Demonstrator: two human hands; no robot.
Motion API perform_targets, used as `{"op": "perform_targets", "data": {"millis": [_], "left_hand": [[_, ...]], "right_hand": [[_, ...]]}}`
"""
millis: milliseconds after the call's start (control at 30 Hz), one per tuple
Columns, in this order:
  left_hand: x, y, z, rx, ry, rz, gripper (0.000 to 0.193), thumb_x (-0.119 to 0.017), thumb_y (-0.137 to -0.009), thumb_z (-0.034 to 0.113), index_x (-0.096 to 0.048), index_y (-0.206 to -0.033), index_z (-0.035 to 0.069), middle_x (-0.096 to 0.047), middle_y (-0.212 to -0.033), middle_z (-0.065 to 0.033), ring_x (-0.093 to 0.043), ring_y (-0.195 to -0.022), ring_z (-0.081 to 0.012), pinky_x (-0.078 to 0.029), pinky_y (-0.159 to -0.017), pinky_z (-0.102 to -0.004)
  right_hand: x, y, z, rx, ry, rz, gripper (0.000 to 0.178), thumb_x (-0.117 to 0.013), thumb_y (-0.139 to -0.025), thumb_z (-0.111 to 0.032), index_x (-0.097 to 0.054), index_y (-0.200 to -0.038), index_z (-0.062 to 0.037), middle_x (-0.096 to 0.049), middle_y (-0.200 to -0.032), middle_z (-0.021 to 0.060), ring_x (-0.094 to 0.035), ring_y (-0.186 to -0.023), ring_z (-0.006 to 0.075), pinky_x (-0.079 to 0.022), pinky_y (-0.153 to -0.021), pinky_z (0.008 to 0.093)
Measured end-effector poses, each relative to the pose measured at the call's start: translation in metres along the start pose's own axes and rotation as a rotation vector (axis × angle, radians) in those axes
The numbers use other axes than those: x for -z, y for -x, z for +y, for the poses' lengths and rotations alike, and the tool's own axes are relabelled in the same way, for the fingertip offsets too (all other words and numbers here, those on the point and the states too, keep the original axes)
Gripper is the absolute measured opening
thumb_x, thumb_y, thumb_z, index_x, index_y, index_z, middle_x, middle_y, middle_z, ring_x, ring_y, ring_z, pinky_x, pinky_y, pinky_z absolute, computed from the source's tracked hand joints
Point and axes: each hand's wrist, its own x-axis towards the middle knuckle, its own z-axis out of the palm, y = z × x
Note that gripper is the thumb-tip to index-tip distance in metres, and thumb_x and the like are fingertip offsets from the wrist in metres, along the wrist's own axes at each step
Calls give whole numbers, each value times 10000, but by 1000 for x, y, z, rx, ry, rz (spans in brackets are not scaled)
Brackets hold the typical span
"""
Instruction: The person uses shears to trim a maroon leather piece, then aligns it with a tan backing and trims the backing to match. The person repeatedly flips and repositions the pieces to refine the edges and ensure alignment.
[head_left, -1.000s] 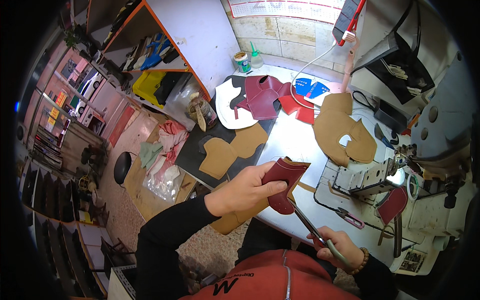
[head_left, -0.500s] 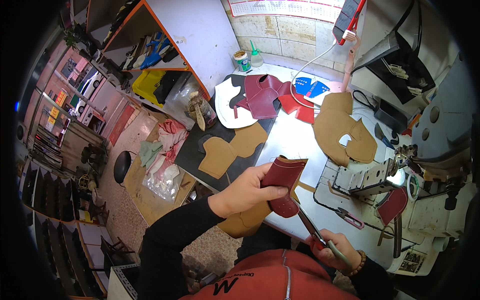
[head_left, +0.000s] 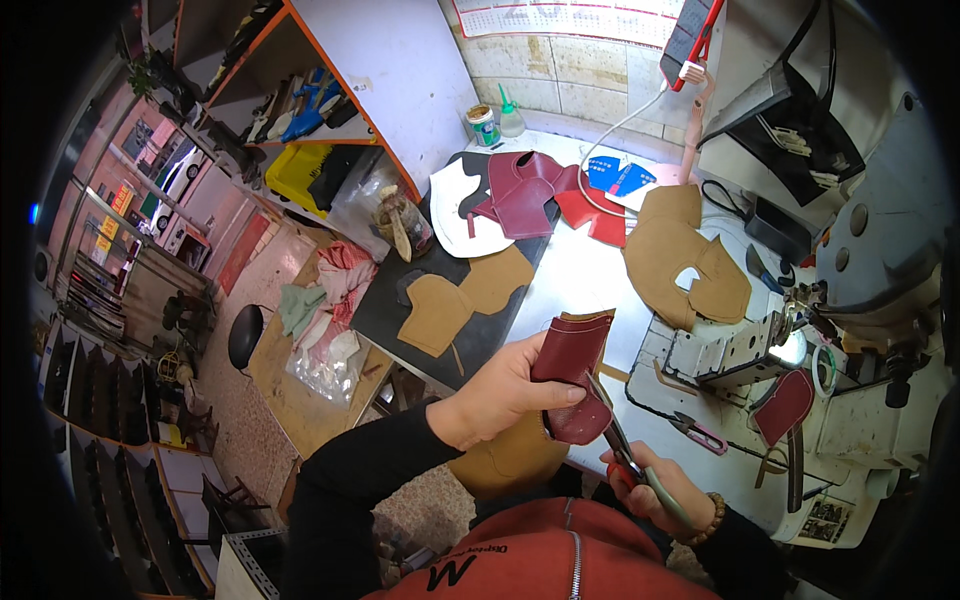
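My left hand (head_left: 498, 396) grips a dark red leather piece (head_left: 573, 350) with a tan lining, its thumb pressed flat across the front. The piece is folded or curved, and its lower end bulges out below the thumb. My right hand (head_left: 672, 492) is closed round the handles of a pair of scissors (head_left: 622, 447), one grey-green and one red. Their blades point up and away from me and meet the leather's right edge; the tips are partly lost against it. Beneath my left hand hangs a larger tan piece (head_left: 510, 462).
Tan pieces (head_left: 436, 315) and dark red leather (head_left: 524, 195) lie on a black mat (head_left: 385, 333). To the right stands a sewing machine (head_left: 740, 352) with its lamp lit, a dark red piece (head_left: 783, 408) beside it. Pink-handled snips (head_left: 702, 436) rest on the white table.
Both hands have shifted slightly, the leather tilting more upright. The scissors have moved up along the right edge, and their handles look closer together.
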Motion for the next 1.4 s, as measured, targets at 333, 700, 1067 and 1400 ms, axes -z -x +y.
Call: {"op": "perform_targets", "data": {"millis": [333, 700, 1067, 1400], "left_hand": [[-7, -2, -5, -37, -93, 34, 690, -798, -798, -19, -455, -1389, 78, -608, -1228, -12, -572, -1125, -108, -463, -1002, -306], [-22, 0, -10, -122, 34, 179, 619, -785, -836, 21, -459, -1361, 51, -609, -1195, -36, -585, -1094, -121, -482, -971, -311], [-30, -3, -25, -108, 207, 216, 323, -739, -882, 24, -610, -1178, 13, -679, -1050, -48, -654, -954, -134, -536, -867, -311], [-32, -6, -31, -76, 325, 174, 283, -712, -918, 38, -603, -1178, 12, -671, -1061, -44, -643, -950, -125, -528, -870, -302]], "right_hand": [[3, -4, 2, 25, -95, -58, 727, -501, -968, -660, -490, -1310, -18, -605, -916, 38, -555, -764, 132, -475, -718, 273], [-7, -12, 6, 50, -275, -16, 737, -579, -930, -663, -495, -1304, -33, -531, -874, -22, -448, -699, 52, -395, -623, 214], [-11, -15, 10, 106, -257, 47, 683, -555, -957, -640, -500, -1289, -46, -528, -871, -17, -459, -725, 73, -406, -652, 231], [-17, -18, 4, 87, -244, 145, 865, -551, -834, -811, -486, -1191, -27, -477, -728, -34, -410, -559, 49, -327, -504, 213]]}}
